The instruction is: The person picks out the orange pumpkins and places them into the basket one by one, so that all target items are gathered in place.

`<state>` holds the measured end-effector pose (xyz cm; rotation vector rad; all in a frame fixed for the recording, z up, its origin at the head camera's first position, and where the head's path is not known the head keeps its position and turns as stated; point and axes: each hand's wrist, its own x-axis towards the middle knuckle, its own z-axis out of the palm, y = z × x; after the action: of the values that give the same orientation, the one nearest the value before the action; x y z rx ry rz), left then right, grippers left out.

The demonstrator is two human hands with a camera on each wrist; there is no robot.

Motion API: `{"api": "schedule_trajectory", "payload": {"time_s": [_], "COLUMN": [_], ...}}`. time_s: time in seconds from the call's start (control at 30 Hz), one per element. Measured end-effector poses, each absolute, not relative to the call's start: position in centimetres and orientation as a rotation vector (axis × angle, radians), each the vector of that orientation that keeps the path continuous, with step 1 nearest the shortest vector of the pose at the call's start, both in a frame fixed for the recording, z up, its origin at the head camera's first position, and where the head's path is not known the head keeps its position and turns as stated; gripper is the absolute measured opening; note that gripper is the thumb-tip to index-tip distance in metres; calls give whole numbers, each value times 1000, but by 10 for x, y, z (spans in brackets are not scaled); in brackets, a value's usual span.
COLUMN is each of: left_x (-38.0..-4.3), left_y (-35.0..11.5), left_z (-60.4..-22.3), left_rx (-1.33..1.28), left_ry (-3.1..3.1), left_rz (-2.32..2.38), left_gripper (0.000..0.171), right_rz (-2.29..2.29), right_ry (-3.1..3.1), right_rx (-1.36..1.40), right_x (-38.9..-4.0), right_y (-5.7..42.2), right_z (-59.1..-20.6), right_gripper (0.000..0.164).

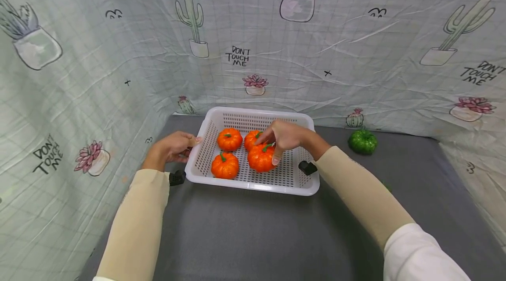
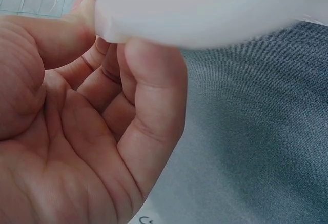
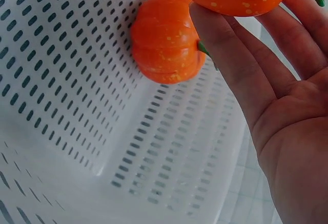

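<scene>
At the left side of a white perforated plastic basket (image 1: pixel 253 186), my left hand (image 1: pixel 178 145) pinches the rim, thumb on top and fingers bent beneath, as the left wrist view (image 2: pixel 87 116) shows close up. Inside the basket, my right hand (image 1: pixel 286 136) grips a small orange pumpkin (image 1: pixel 261 160) with a green stem between thumb and fingers. Two orange pumpkins, one at the back (image 1: pixel 229 139) and one in front (image 1: pixel 225 167), lie in the left half. A third orange pumpkin (image 1: pixel 251 139) sits behind the gripped one, partly hidden by it and the fingers.
A green pumpkin (image 1: pixel 363 142) stands right of the basket on the dark grey table (image 1: pixel 253 237). A bit of something green (image 1: pixel 386 186) shows behind my right forearm. A cloth printed with cacti (image 1: pixel 332 52) hangs behind the table and along its left side.
</scene>
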<state>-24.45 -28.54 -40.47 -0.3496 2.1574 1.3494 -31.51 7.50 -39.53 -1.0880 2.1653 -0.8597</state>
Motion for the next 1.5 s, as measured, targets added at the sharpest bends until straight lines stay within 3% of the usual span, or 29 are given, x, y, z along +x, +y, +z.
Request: {"api": "schedule_trajectory", "payload": {"time_s": [1.5], "left_x": [-241], "left_y": [-284], "left_z": [-404], "left_rx": [-350], "left_ry": [2193], "left_rz": [1326], "left_gripper": [37], "right_rz": [-716], "right_ry": [2096], "right_rx": [-1067], "right_x": [-316], "right_y": [56], "right_z": [-431], "right_gripper": [66]}}
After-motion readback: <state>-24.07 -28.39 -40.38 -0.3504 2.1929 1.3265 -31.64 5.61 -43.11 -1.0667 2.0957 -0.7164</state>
